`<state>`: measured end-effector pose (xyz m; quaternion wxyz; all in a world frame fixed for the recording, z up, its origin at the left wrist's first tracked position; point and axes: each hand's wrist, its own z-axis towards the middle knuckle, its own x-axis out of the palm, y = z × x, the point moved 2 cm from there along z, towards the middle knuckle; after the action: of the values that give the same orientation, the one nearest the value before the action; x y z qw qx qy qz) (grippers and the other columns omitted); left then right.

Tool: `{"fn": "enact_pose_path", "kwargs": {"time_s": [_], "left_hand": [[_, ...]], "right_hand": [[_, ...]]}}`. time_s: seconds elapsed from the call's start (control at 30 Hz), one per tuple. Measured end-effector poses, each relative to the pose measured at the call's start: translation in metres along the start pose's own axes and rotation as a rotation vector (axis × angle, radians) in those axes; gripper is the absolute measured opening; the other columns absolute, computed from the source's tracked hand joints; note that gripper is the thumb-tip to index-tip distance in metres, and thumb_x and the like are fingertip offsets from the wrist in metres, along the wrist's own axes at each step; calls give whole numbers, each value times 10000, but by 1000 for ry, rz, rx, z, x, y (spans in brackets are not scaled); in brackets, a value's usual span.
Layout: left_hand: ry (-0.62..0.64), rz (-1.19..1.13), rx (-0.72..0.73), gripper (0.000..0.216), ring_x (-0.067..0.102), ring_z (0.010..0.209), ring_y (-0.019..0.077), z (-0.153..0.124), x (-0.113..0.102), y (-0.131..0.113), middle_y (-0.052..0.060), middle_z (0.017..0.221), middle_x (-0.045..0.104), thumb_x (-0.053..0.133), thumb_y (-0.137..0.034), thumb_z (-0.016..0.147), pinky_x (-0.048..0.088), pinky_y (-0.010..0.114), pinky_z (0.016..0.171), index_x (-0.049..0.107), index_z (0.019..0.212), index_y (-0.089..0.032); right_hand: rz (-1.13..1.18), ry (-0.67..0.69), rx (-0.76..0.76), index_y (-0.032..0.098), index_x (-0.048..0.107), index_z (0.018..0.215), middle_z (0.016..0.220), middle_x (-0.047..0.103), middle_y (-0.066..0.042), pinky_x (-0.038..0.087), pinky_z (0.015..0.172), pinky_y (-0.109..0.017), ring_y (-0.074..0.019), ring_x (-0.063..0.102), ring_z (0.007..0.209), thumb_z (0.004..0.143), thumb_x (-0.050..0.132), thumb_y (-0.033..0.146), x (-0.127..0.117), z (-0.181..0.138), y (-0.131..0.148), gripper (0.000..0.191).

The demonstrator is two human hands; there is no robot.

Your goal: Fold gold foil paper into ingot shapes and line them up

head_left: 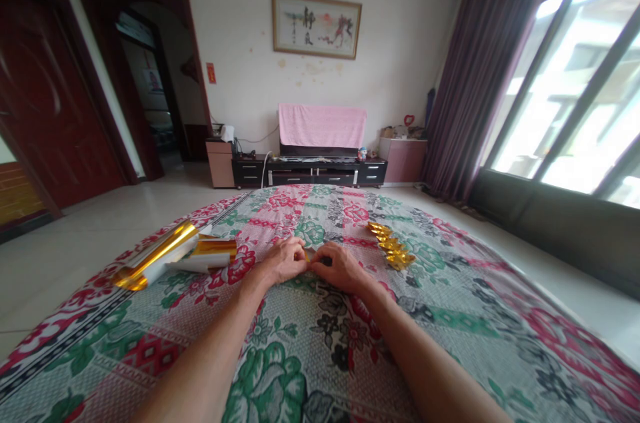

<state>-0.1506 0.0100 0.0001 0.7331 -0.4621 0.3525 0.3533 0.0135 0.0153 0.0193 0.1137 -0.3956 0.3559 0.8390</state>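
Centrally, left hand (284,262) and right hand (339,268), fingers pinching gold paper (307,254), foil sheets (160,255) well apart at cloth (300,343) edge.

A framed picture (317,24) hung at upper centre on the white wall. Below it, a pink cloth (323,125) covered a unit on a low black cabinet (310,173), with a pink cabinet (403,160) just beside it at right. A dark curtain (480,76) bordered the window (575,76) at upper right. A dark red door (50,110) occupied the left edge. A floral cover (450,316) filled the lower frame.
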Motion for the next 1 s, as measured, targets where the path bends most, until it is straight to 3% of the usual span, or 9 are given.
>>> {"fn": "enact_pose_path", "kwargs": {"time_s": [0.43,0.77,1.0], "left_hand": [[11,-29,-16,96,558,969,179,-2,-6,-7,17,1060,607,575,-240,665,342,339,962,639,614,-189],[12,-142,-47,100,588,929,173,-1,-7,-3,13,1037,630,623,-274,628,435,243,842,657,588,-189],[4,-233,-57,68,577,972,177,-1,-9,-1,39,1041,629,646,-232,611,413,270,894,673,644,-179]], "right_hand": [[-38,0,-12,178,663,712,736,604,-17,392,677,-237,-130,531,716,696,611,202,6,3,-5,59],[-13,-1,-15,181,660,728,728,605,-7,389,655,-227,-121,526,697,699,616,205,8,3,-8,57],[-32,-8,-29,181,658,744,736,600,-7,389,664,-226,-121,528,706,702,607,207,11,4,-12,71]]}}
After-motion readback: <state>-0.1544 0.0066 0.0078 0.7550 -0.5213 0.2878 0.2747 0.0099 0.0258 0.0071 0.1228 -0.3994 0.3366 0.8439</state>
